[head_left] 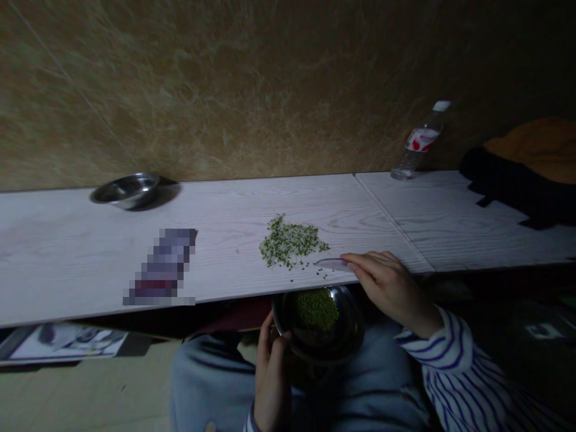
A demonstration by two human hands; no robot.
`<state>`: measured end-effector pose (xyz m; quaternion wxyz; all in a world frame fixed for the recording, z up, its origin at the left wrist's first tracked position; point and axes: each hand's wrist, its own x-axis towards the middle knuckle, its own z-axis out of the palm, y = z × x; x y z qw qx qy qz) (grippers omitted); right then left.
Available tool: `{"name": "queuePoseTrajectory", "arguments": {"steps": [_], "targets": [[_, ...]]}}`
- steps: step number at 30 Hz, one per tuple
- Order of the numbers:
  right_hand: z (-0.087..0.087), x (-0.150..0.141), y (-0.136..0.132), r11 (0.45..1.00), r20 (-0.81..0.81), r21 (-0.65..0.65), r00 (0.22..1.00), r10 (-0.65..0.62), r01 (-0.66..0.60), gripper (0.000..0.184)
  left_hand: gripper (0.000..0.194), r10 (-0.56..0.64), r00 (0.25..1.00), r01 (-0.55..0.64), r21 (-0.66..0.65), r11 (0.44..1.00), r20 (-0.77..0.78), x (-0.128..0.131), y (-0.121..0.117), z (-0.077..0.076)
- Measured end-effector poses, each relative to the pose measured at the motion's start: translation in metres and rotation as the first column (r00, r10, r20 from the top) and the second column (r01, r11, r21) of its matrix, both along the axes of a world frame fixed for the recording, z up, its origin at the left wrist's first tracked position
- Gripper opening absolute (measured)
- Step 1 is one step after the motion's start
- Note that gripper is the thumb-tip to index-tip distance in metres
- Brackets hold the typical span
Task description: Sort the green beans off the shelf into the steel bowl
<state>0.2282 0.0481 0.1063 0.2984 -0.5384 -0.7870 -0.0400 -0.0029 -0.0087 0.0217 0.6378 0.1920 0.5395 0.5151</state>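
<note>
My left hand (272,372) grips the left rim of a steel bowl (353,336), its thumb over the edge. The bowl is held over the lap, just below the front edge of the white wood-grain table (234,270). A heap of mung beans (317,309) lies in the bowl. My right hand (389,285) holds a small knife (330,264), its flat pale blade pointing left at the tabletop; the handle is hidden in the fingers. Just beyond the blade, loose mung beans (290,241) are spread on the table, with a few strays near the edge.
A second steel bowl (128,191) stands at the back left. Nearer lies a blurred-out flat item (164,264). A plastic bottle (420,144) stands by the wall at the right, beside dark and orange cloth (531,162). A marbled wall (252,90) closes off the back.
</note>
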Motion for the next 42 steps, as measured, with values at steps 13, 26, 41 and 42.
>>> {"name": "queuePoseTrajectory", "arguments": {"steps": [13, 26, 41, 42], "targets": [[-0.002, -0.011, 0.012, 1.0, -0.014, -0.013, 1.0, -0.007, 0.007, 0.024, 0.04, 0.009, 1.0, -0.009, 0.008, 1.0, -0.014, -0.005, 0.0, -0.001], [0.0, -0.018, 0.017, 0.998, -0.037, -0.011, 0.997, 0.062, -0.062, 0.024, 0.056, 0.02, 1.0, -0.02, -0.001, 1.0, 0.016, -0.006, 0.001, -0.008], [0.002, -0.016, 0.023, 0.994, -0.023, -0.036, 0.995, 0.1, -0.101, 0.024, 0.054, 0.021, 1.0, -0.021, 0.014, 1.0, 0.011, -0.007, 0.001, -0.008], [0.002, -0.016, 0.022, 0.994, -0.024, -0.037, 0.994, 0.104, -0.105, 0.024, 0.054, 0.023, 1.0, -0.023, 0.014, 1.0, 0.014, -0.006, 0.001, -0.008]]}}
